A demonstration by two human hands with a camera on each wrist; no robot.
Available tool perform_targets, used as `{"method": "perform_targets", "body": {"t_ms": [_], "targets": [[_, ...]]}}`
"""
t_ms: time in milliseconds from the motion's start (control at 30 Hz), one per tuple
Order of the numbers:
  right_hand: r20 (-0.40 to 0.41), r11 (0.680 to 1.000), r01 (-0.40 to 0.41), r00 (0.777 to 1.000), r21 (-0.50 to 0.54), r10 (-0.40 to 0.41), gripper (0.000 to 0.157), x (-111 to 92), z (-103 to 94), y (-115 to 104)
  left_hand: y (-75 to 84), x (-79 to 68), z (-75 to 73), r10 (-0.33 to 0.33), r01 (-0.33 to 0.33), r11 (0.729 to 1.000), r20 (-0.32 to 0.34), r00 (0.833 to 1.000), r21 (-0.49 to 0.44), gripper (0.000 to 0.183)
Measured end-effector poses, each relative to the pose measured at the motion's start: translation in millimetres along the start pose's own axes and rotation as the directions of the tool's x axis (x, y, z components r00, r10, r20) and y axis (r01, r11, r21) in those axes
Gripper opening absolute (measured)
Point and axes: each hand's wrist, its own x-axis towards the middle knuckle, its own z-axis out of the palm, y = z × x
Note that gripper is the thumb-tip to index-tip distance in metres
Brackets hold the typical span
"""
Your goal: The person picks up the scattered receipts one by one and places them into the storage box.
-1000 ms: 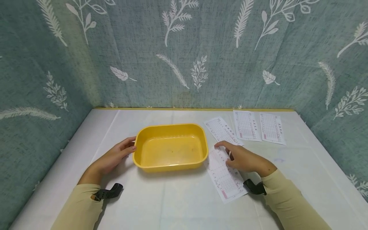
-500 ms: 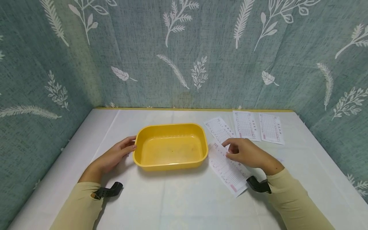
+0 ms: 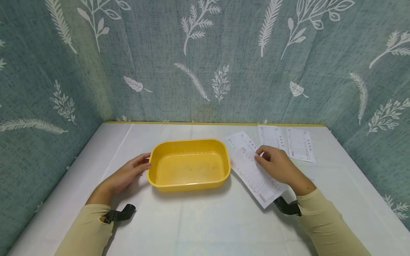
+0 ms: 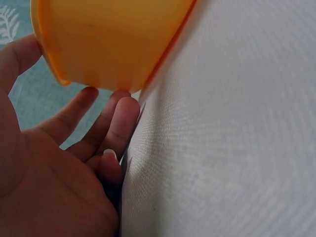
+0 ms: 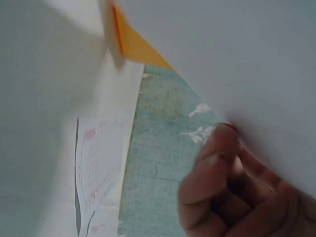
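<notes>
A yellow plastic basin [image 3: 189,167] stands on the white-covered table, with only the table's cloth under it. My left hand [image 3: 129,172] touches the basin's left end with its fingertips; in the left wrist view the fingers [image 4: 74,111] are loosely bent against the basin's outer wall. To the basin's right, my right hand [image 3: 277,165] pinches the edge of a printed paper slip [image 3: 256,177] between thumb and forefinger. The slip is lifted and tilted. In the right wrist view its blank back [image 5: 247,59] covers much of the picture.
Behind the held slip lies another printed slip [image 3: 240,140], partly covered. Two more slips, one [image 3: 270,135] partly behind my right hand and one [image 3: 301,144] farther right, lie near the table's back edge. A green leaf-patterned cloth [image 3: 205,71] hangs around the table.
My right hand has taken hold of the nearest slip and raised it off the table, moving it slightly back and right. The left hand and basin have stayed in place.
</notes>
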Motion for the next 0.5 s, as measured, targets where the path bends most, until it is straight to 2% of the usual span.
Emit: {"method": "perform_targets", "body": {"t_ms": [167,500], "targets": [[-0.139,0.999,-0.024,0.99,0.028,0.028,0.016,0.7,-0.8,-0.1,-0.8,0.3,0.6,-0.004,0.004,1.0,-0.001,1.0,-0.004,0.064],[-0.287,0.997,0.026,0.958,0.079,-0.003,0.022,1.1,0.8,-3.4,-1.2,0.5,0.7,0.021,-0.021,1.0,-0.004,1.0,-0.009,0.062]]}}
